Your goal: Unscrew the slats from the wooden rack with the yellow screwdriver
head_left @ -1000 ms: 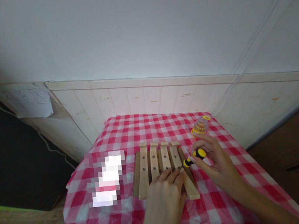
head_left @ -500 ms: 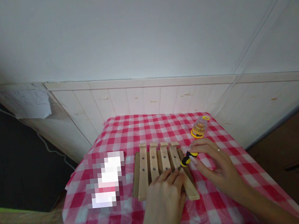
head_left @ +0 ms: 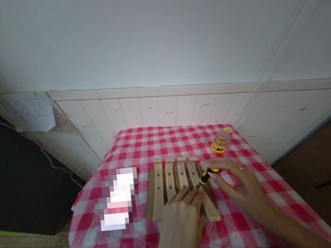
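A wooden rack of several pale slats (head_left: 160,202) lies on crosspieces, with dark screw heads showing in the slats. My left hand (head_left: 181,210) rests over its near right part, fingers bent onto the angled rightmost slat (head_left: 211,210) and thumb by its edge. My right hand (head_left: 242,192) pinches a short black and yellow screwdriver (head_left: 205,176) between thumb and fingers. The screwdriver leans, its tip down at the rightmost slat, just beyond my left fingertips. My left hand hides the near ends of the middle slats.
A clear bit case (head_left: 221,140) with a yellow base stands at the back right. To the left lies a pixelated white item (head_left: 118,198). A red-and-white checked tablecloth (head_left: 155,140) covers the table, which meets a white panelled wall (head_left: 149,112).
My right fingers have shifted slightly lower around the screwdriver's handle, and its tip stays at the rightmost slat. My left hand holds its place on the slats.
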Tool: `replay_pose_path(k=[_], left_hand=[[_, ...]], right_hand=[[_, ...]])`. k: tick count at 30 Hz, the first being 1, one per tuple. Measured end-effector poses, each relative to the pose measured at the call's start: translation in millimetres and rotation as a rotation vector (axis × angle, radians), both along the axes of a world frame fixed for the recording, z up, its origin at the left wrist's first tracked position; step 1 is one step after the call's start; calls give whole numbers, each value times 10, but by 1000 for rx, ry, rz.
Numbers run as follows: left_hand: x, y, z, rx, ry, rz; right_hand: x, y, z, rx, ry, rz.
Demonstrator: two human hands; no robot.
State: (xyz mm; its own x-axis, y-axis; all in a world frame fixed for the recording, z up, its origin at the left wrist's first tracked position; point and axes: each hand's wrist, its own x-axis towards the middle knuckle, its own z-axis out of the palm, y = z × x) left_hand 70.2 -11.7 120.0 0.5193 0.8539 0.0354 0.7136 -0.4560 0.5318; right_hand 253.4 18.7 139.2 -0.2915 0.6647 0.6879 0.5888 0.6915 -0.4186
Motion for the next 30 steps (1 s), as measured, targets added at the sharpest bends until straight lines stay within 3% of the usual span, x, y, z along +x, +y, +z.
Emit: replay_pose_path(k=[6, 14, 25, 30], left_hand=[[-1, 2, 10, -22, -5, 3], [-1, -2, 4, -25, 3, 4], [-8, -11, -34, 27, -16, -4], [-4, -4, -27, 18, -11, 6]], right_hand=[[-7, -17, 10, 2, -26, 61], [-2, -15, -52, -2, 39, 30], [14, -20, -132, -131, 22, 63], [7, 12, -86, -27, -13, 16]])
